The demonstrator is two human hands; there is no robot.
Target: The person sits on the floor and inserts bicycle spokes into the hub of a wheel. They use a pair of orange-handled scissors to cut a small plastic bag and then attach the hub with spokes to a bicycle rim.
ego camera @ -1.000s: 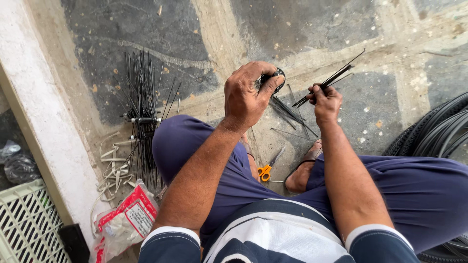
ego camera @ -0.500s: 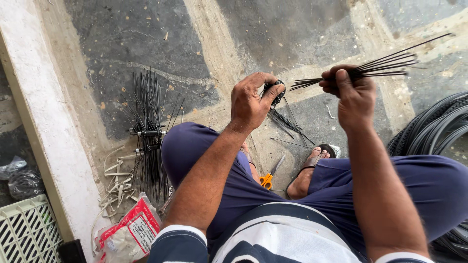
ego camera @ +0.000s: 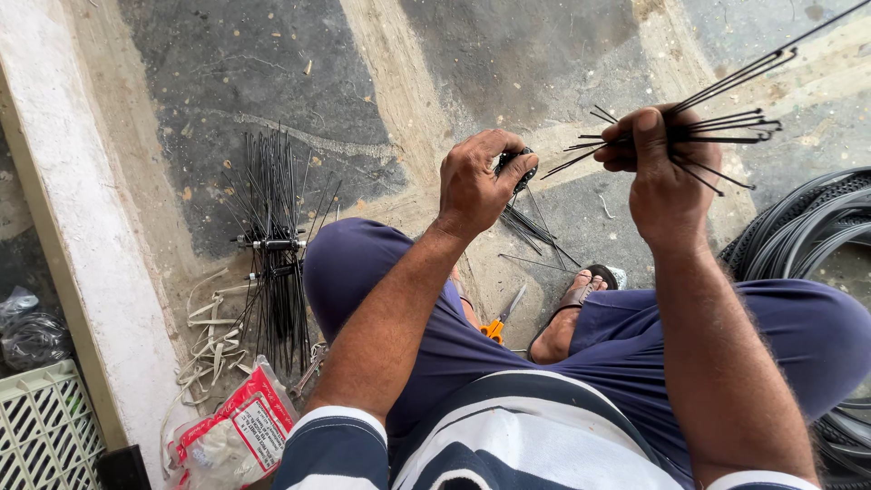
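Since the earlier frame, the right hand (ego camera: pixel 667 177) has been drawn further right and up, clamped on a bundle of black spokes (ego camera: pixel 717 122) whose long axis runs up-right, away from the hub. That hub (ego camera: pixel 515 168) is gripped in the left hand (ego camera: pixel 476 186); hands are apart. Beyond, spoked hubs (ego camera: pixel 277 245) lie on the floor (ego camera: pixel 508 54).

Seen from above your lap: your right hand (ego camera: pixel 667 177) grips a bundle of thin black spokes (ego camera: pixel 726 118), their ends fanning out up and to the right. Your left hand (ego camera: pixel 476 181) closes around a small black hub (ego camera: pixel 515 166), with more spokes hanging beneath it. On the stone floor (ego camera: pixel 272 73) lie a spoked hub assembly (ego camera: pixel 272 245), pale ties (ego camera: pixel 213 327), a red-and-clear bag (ego camera: pixel 231 436), orange-handled scissors (ego camera: pixel 497 325) and black tyres (ego camera: pixel 807 227) at right
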